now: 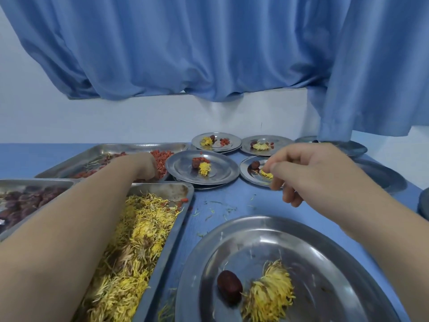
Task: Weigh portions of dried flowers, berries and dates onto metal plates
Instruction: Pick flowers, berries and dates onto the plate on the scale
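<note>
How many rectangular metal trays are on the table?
3: the rectangular steel tray of red berries farthest back on the left, the tray of dark dates at the left edge, the tray of yellow dried flowers nearest. None looks hidden.

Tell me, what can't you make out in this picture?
Head view:
- Left hand: fingertips hidden behind the hand itself in the berry tray; grip unclear.
- Right hand: curled fingers hide whether it pinches anything.
- Date tray: cut by the left edge, partly behind the left forearm.
- Right plates: contents hidden by the right arm and curtain.
</note>
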The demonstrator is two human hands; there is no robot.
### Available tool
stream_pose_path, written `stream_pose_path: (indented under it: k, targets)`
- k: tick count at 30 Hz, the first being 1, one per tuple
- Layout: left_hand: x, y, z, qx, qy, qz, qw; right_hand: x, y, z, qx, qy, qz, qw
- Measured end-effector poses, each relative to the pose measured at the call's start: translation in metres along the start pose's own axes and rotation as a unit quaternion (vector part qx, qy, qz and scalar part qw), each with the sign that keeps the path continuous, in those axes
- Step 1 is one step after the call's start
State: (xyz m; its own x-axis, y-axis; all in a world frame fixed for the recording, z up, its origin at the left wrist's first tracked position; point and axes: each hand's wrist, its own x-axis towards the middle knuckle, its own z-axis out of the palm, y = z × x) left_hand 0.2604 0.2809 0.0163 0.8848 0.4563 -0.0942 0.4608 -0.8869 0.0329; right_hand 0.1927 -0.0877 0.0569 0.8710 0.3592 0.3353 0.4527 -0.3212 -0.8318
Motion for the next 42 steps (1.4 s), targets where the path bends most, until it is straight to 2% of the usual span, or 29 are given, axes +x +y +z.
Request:
stream_pose_path:
  k: [4, 14, 29, 36, 42]
  targets:
    - [0.001, -0.004, -0.002, -0.064, 0.023, -0.001, 0.998, 0.000, 0.000, 0.000, -0.003, 0.001, -0.002, 1.000]
    - [-0.011, -0.003, -0.017, -0.096, 0.115, -0.012, 0.989, -0.001, 0.000, -0.001, -0.006, -0.001, -0.010, 1.000]
    - [-0.017, -0.026, -0.022, -0.191, 0.156, -0.020, 0.969, 0.001, 0.003, -0.002, -0.009, -0.002, -0.014, 1.000]
    - [-0.059, -0.019, -0.034, -0.304, 0.155, 0.064, 0.938, -0.004, -0.012, -0.011, -0.005, -0.003, -0.031, 0.999]
    - [-0.146, 0.025, -0.048, -0.421, 0.046, 0.184, 0.887, -0.021, -0.041, -0.024, 0.010, 0.008, -0.052, 0.999]
